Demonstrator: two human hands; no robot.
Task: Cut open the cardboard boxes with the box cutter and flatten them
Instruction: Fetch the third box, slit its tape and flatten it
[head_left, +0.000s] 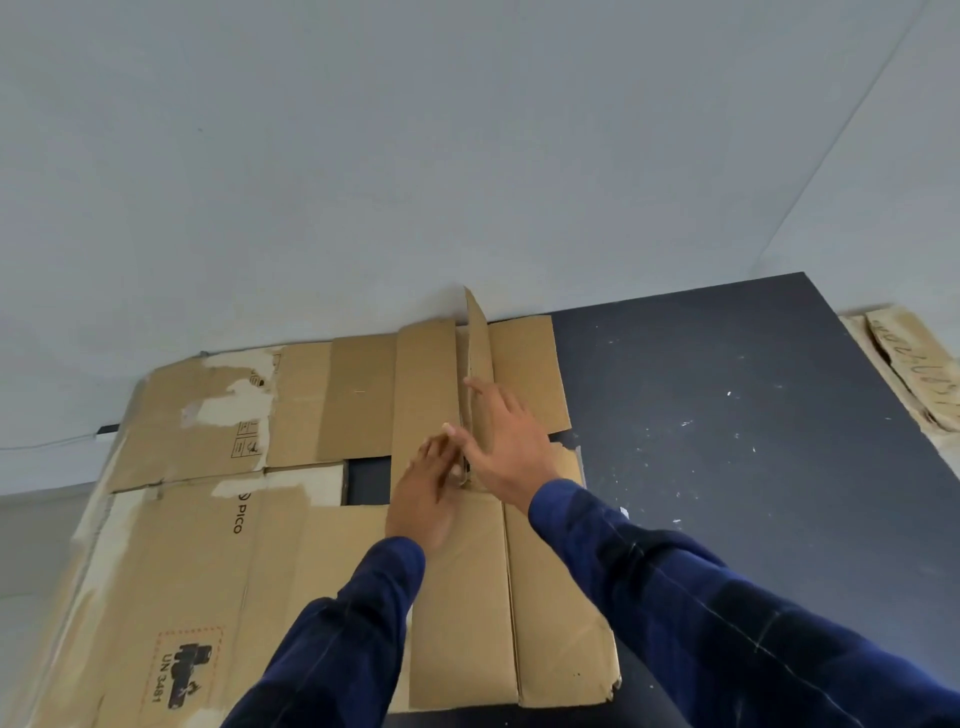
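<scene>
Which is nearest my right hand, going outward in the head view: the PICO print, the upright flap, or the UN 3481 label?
1. Upright flap, touching the right hand at its fingers.
2. PICO print, off to the left.
3. UN 3481 label, farthest, at the lower left.
</scene>
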